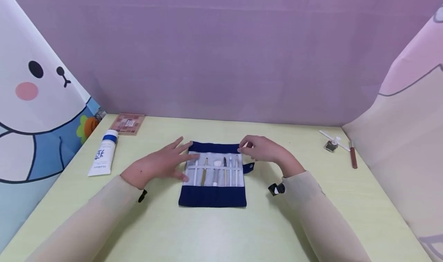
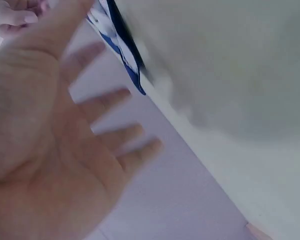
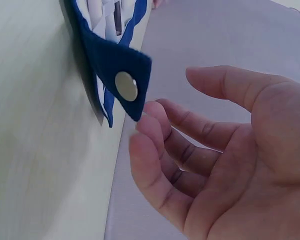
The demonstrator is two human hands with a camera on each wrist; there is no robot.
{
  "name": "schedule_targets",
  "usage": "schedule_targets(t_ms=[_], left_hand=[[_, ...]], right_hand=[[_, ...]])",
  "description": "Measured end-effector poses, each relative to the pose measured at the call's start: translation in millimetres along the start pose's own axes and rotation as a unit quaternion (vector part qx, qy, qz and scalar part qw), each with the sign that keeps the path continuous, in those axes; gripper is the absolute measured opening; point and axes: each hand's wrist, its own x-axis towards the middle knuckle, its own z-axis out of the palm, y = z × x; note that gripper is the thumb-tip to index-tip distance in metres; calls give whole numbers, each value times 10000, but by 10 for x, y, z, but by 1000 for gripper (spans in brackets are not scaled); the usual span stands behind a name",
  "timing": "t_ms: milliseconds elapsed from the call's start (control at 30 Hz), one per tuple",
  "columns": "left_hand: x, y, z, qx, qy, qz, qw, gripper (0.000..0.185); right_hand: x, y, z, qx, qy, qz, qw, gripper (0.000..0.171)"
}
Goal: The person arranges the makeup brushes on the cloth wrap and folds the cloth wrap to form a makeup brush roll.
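**Both hands at the open brush roll, centre of the table**

At the far left of the table (image 1: 155, 231) lies a white tube (image 1: 103, 157) with a blue cap, its cap end pointing away from the person. Just beyond it, near the back wall, lies a flat eyeshadow palette (image 1: 128, 123).

The left hand (image 1: 157, 162) is positioned at the left edge of the brush roll (image 1: 213, 196). Its fingers are spread and straight, with the fingertips over the roll's upper left corner; it grips nothing. The left wrist view confirms an open palm with separated fingers and the blue edge of the roll beyond the fingertips.

The brush roll lies unrolled and flat at the centre of the table, directly in front of the person. It is dark blue outside with a white inner panel. Several brushes (image 1: 217, 172) stand side by side under a white band across the panel.

The right hand (image 1: 264, 149) is at the roll's upper right corner. Its fingers are loosely curled with the fingertips close together at the fabric edge; whether they actually pinch the fabric cannot be determined. In the right wrist view the snap tab (image 3: 124, 85), a blue flap with a metal stud, sits just beside the fingertips (image 3: 145, 137).

At the far right of the table lie a small dark pot (image 1: 331, 146), a white stick (image 1: 333, 139) and a brown pencil (image 1: 352, 157).
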Motion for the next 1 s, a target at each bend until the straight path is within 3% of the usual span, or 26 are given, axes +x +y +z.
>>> schedule_targets(t_ms=[167,300,500,700,1000], left_hand=[[184,-34,-104,-121,-460,519,9975,100],[322,7,-180,-114,-866,703,9937,108],[436,74,-231,-136,-1350,584,9890,110],[495,28,-228,-381,-1620,424,9851,110],[497,19,-189,-490,-1555,367,9859,111]], right_hand=[[-55,-50,27,-126,62,-57,9999,34],[-93,-77,47,-156,130,-74,9998,32],[-123,-93,70,-164,241,-185,9994,31],[-127,-109,71,27,727,-329,9968,29],[-168,-243,67,183,1060,-575,9925,26]])
